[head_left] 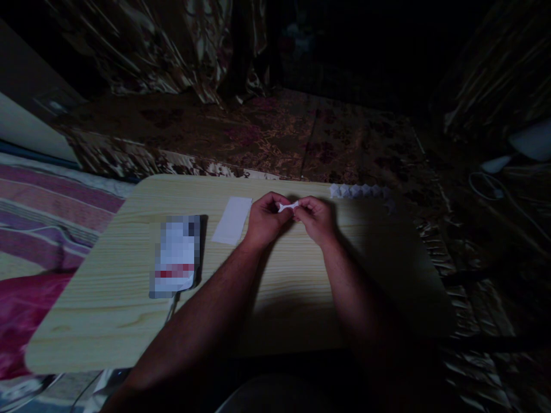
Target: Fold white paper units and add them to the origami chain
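Over the middle of the table, my left hand (267, 218) and my right hand (317, 218) come together on a small piece of folded white paper (287, 207). Fingers and thumbs pinch it from both sides, so only its middle strip shows. To the left of my left hand lies a flat stack of white paper strips (232, 220); how many there are I cannot tell. Beyond my right hand, near the far edge, several small folded white paper stars (355, 191) sit in a row, the rightmost ones dim in shadow.
The light wooden table (107, 287) has rounded corners. On its left lies a phone-like object (176, 255), blurred out, with a cable below it. A patterned cloth (258, 135) covers a surface behind. A striped bedspread (47, 212) is at the left, a white cable (486, 189) at the right.
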{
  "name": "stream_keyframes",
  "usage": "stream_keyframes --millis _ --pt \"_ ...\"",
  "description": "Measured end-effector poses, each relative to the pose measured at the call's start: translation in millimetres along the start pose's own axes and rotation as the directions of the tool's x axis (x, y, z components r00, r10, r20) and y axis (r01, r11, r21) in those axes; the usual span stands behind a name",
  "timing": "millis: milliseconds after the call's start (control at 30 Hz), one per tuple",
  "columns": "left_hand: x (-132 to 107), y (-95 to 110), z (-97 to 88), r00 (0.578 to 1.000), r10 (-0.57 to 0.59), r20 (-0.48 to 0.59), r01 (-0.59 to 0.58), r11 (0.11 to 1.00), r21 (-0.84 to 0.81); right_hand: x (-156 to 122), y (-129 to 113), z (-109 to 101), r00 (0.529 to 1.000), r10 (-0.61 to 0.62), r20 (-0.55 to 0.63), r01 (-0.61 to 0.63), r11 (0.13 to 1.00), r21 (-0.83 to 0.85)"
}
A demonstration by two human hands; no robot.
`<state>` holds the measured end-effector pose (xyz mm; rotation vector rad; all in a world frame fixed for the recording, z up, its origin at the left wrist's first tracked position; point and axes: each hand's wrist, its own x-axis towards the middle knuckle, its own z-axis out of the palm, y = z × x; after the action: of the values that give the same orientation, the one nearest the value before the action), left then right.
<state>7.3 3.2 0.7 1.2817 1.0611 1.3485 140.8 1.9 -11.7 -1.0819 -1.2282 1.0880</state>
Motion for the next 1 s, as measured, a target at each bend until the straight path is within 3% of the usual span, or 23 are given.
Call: stream_keyframes --millis 1000 --pt "-3.4 3.4 3.6 0.998 0.035 0.044 -0.033 0.998 -0.053 -0.1 -0.8 0.4 0.999 -0.006 -0.031 0.006 1.000 -0.018"
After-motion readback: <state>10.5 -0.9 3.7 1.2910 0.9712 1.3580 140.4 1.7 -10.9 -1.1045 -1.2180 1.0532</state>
